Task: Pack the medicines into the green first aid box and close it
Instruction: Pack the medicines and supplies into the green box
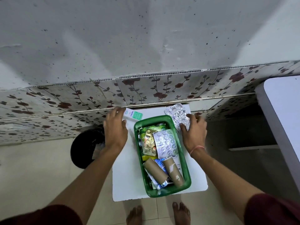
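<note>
The green first aid box (186, 166) stands open on a small white table (125, 176). It holds several blister strips, sachets and two brown cardboard tubes (172, 172). My left hand (115, 127) is at the table's far left corner, fingers and thumb closing across the end of a white and green medicine carton (135, 114). At the far right corner, my right hand (194, 129) pinches a bunch of silver blister strips (177, 113) lying just beyond the box's rim.
A wall with flowered tiles (162, 88) rises directly behind the table. A black bin (86, 143) stands on the floor to the left. A grey-white table (282, 120) juts in at the right. My bare feet (159, 215) are at the table's near edge.
</note>
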